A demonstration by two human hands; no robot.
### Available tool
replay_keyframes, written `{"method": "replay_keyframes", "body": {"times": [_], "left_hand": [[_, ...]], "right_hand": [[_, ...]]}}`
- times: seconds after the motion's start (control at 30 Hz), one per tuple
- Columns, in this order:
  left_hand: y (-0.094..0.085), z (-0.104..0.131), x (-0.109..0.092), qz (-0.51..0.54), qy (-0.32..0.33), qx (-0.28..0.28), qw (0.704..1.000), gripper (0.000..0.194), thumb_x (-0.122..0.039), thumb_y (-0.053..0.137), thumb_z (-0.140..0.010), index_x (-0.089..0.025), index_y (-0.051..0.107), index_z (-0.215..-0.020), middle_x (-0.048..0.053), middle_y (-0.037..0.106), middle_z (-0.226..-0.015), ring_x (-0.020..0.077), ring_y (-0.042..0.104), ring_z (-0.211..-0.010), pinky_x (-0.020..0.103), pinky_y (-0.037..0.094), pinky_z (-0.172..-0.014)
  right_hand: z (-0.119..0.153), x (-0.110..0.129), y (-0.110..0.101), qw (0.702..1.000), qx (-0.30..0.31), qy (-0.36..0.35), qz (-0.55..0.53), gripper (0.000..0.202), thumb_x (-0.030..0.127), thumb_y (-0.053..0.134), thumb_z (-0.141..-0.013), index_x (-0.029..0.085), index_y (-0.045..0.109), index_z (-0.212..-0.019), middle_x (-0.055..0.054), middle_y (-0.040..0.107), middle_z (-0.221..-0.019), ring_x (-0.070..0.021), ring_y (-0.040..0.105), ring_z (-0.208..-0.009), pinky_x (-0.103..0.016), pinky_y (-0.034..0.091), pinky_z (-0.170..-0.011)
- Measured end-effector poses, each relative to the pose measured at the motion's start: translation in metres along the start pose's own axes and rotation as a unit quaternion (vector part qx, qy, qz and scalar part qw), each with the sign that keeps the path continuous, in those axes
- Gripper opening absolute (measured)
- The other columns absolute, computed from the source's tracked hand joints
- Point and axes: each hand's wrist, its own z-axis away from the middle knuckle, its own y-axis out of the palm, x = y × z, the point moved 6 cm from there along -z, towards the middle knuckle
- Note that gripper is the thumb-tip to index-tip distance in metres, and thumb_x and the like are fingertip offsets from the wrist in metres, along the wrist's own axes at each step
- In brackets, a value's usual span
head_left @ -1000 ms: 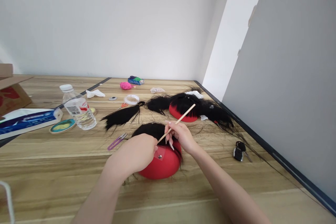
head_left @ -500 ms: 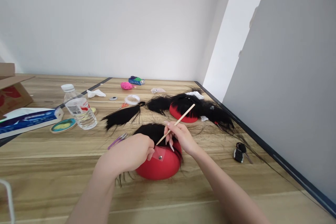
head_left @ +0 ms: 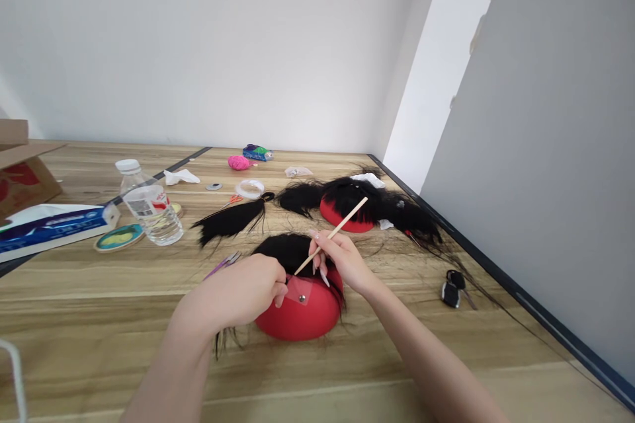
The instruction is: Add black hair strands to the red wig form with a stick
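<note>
A red dome-shaped form sits on the table before me, its far side covered with black hair. On its near face lies a clear square patch with a small shiny stud. My left hand is closed at the hair's front edge, pinching a thin black strand; loose ends hang out below the wrist. My right hand grips a thin wooden stick like a pen, slanting down to the left. The stick's lower tip meets the hair's edge beside my left fingertips.
Behind stands another red form with black hair. A tied hair bundle, purple-handled scissors, a water bottle and a tissue pack are on the left. A black key fob lies right.
My left hand has shifted slightly left and away from the stick's tip, and the loose strand ends moved with it. My right hand and the stick are almost unmoved.
</note>
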Motion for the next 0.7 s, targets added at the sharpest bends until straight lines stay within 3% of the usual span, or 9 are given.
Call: {"method": "replay_keyframes", "body": {"times": [0.43,0.7], "left_hand": [[-0.0009,0.0032,0.0008,-0.003,0.022,-0.008,1.000,0.016,-0.018,0.042,-0.072,-0.019,0.052,-0.058,-0.001,0.059,-0.060,0.0129,0.047,-0.053,0.029,0.024,-0.050],[0.0001,0.0092,0.0078,0.013,0.013,0.003,1.000,0.011,-0.017,0.044,-0.066,-0.019,0.043,-0.055,-0.001,0.056,-0.057,0.0127,0.049,-0.052,0.027,0.027,-0.052]], "right_hand": [[0.0005,0.0006,0.0001,1.000,-0.001,0.005,0.000,0.041,0.052,0.058,-0.083,0.016,0.058,-0.064,0.003,0.055,-0.048,-0.0078,0.047,-0.036,-0.019,0.036,-0.036],[0.0004,-0.0008,0.0003,1.000,-0.002,0.001,-0.003,0.040,0.050,0.056,-0.085,0.015,0.059,-0.065,0.003,0.055,-0.047,-0.0076,0.047,-0.035,-0.019,0.034,-0.036]]}}
